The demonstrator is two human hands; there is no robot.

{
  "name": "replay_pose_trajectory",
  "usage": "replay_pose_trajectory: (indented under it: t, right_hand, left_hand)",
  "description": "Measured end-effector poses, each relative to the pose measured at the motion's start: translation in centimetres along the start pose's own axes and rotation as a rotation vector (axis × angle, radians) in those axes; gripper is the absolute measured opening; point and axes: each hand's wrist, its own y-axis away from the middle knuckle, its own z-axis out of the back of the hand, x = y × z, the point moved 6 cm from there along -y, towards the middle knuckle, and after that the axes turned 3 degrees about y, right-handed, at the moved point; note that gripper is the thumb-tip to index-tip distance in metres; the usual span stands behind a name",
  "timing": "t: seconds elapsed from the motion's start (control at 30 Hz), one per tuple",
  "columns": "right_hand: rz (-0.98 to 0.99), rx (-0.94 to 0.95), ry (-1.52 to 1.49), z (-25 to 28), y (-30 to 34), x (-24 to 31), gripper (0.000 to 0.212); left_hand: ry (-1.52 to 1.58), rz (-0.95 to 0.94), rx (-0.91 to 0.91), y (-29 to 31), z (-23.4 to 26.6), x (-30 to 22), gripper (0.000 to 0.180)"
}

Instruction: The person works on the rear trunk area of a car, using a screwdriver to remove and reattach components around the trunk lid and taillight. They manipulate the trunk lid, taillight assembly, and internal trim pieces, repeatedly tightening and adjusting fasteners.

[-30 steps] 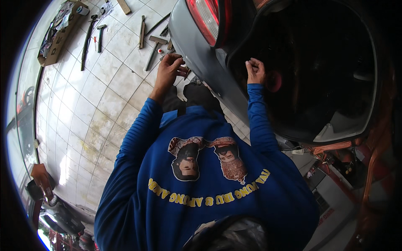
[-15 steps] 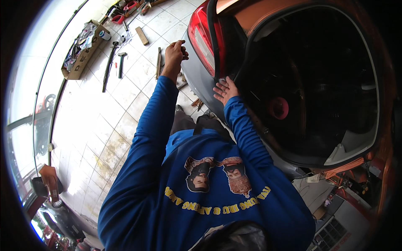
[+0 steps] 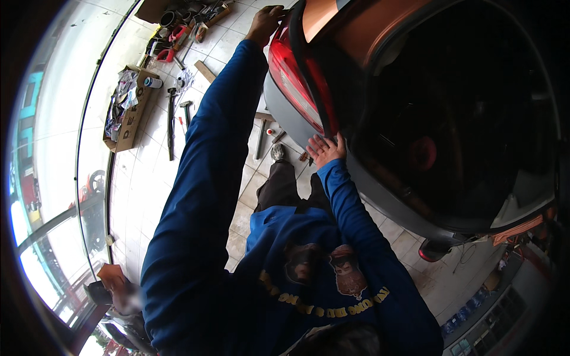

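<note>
My left hand (image 3: pixel 265 25) reaches far forward to the upper outer end of a red and clear tail light (image 3: pixel 291 80). Its fingers stretch toward the light's edge, dim and partly hard to make out. Lower down, my right hand (image 3: pixel 325 149) is open with fingers spread, close to the bottom of the light, holding nothing. A black rubber strip (image 3: pixel 317 89) runs down beside the light. Beneath the light curves a grey bumper (image 3: pixel 276 104). To the right gapes the dark rear opening (image 3: pixel 463 118) of an orange car, with a round reddish object (image 3: pixel 423 153) inside.
On the tiled floor to the left lie a hammer (image 3: pixel 186 113), a long dark bar (image 3: pixel 171 124) and a wood block (image 3: pixel 205 71). A cardboard box (image 3: pixel 127 127) of odds and ends stands near the glass front. More tools (image 3: pixel 190 26) lie beyond.
My left hand has moved forward and right to the top of the tail light, its fingers straighter. My right hand stays spread by the light's lower end. The view has shifted.
</note>
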Motion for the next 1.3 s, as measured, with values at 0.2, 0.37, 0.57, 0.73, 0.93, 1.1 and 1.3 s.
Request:
replay_pose_trajectory:
  t: [0.2,0.37,0.57,0.73,0.93,1.1,1.3]
  right_hand:
    - [0.146,-0.230,-0.201,-0.3,-1.5,0.8,0.086]
    - [0.229,-0.178,-0.245,-4.5,-0.5,0.9,0.083]
    - [0.289,-0.053,-0.273,-3.5,0.3,-1.1,0.085]
    - [0.329,-0.008,-0.219,-4.1,2.9,-1.6,0.088]
    - [0.077,0.045,-0.049,-2.1,5.9,-6.3,0.106]
    - [-0.167,0.213,-0.134,-1.3,5.6,-8.8,0.110]
    - [-0.255,0.061,-0.109,-0.1,1.3,-11.3,0.107]
  left_hand:
    - [0.209,-0.012,0.089,-1.6,-2.8,1.4,0.034]
    - [0.000,-0.124,0.078,-1.6,-2.4,0.4,0.030]
    - [0.357,0.124,0.147,0.2,-3.1,-0.1,0.028]
    - [0.212,-0.022,0.073,6.2,5.5,-2.4,0.031]
    - [0.395,0.222,-0.144,15.6,14.2,-0.2,0.033]
    - [0.604,0.304,-0.239,19.8,20.6,7.0,0.034]
    - [0.630,0.421,-0.291,21.3,24.4,14.9,0.034]
